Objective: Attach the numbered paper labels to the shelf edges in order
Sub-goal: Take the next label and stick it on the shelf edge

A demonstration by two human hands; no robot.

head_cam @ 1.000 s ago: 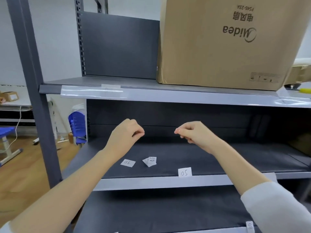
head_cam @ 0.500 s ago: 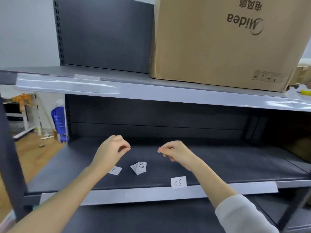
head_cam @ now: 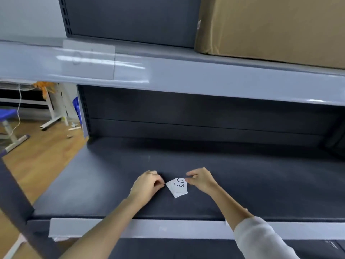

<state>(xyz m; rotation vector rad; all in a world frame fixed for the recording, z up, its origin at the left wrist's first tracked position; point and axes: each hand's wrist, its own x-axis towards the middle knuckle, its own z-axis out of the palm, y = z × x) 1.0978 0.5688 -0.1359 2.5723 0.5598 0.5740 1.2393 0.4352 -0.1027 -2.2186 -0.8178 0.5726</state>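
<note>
A small pile of white paper labels lies on the dark middle shelf; the top one bears a handwritten number. My left hand rests with curled fingers, and its fingertips touch the pile's left corner. My right hand pinches the upper right edge of the top label. One label marked 01 sits behind the clear strip on the upper shelf edge. The middle shelf's pale front edge runs under my forearms. Other loose labels are hidden by my hands and arms.
A large brown cardboard box stands on the upper shelf at the right. A dark shelf post crosses the lower left. Beyond it are wooden floor and blue furniture.
Both hands have dropped from mid-air to the shelf surface and closed in on the label pile. The view has moved closer and tilted down; the 05 and 06 labels are now covered.
</note>
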